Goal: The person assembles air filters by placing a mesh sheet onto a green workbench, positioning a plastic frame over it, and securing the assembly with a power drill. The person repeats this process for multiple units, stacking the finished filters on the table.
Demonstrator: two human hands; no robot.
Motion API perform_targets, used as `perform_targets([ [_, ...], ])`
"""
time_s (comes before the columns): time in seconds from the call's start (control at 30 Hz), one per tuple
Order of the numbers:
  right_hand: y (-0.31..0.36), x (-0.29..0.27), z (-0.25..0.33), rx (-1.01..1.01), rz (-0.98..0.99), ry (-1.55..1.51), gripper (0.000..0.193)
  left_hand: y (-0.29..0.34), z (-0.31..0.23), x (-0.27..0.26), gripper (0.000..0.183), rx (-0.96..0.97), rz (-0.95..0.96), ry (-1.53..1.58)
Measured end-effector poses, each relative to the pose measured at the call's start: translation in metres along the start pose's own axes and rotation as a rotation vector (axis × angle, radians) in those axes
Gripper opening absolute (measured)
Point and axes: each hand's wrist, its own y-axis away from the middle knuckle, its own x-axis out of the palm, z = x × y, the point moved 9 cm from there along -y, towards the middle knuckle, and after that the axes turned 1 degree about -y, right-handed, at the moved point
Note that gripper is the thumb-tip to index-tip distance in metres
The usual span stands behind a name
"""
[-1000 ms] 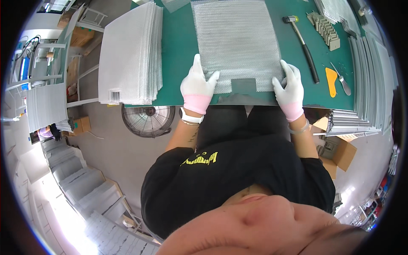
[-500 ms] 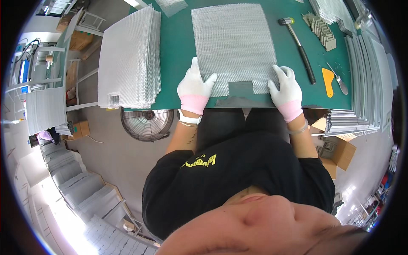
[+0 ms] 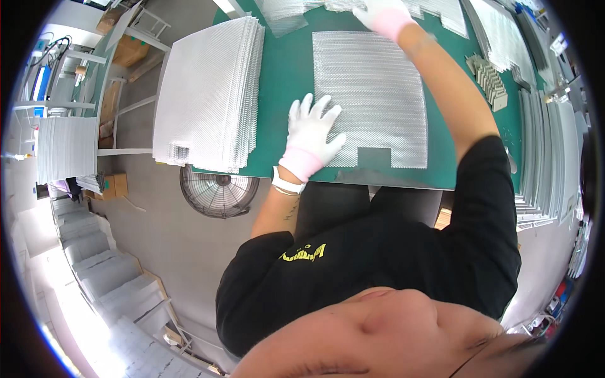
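A silvery expanded-mesh sheet [image 3: 378,94] with a square notch in its near edge lies flat on the green tabletop [image 3: 283,69]. My left hand [image 3: 312,138], in a white glove with a pink cuff, rests with spread fingers on the sheet's left edge and the table beside it. My right hand [image 3: 386,16], gloved the same way, reaches past the sheet's far edge toward several mesh pieces [image 3: 444,16] at the back. The top of the picture cuts off most of its fingers, so whether it holds anything is hidden.
Left on the table stands a tall stack of mesh sheets [image 3: 205,94]. Grey metal clips [image 3: 488,82] lie in a row at the right, near stacked panels [image 3: 548,138]. A floor fan [image 3: 220,192] stands below the table's left front edge.
My right hand has left the sheet's near right corner and stretched to the far side. My left hand has spread its fingers. My right arm now covers the hammer and yellow scraper.
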Motion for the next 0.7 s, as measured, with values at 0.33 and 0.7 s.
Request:
perform_targets([
  [0.33, -0.068, 0.032, 0.030, 0.382, 0.457, 0.123, 0.064, 0.029, -0.007, -0.045, 0.079, -0.043, -0.248, 0.273],
  [0.7, -0.139, 0.025, -0.008, -0.050, 0.119, -1.346, 0.054, 0.050, 0.013, -0.044, 0.071, -0.032, -0.328, 0.467],
])
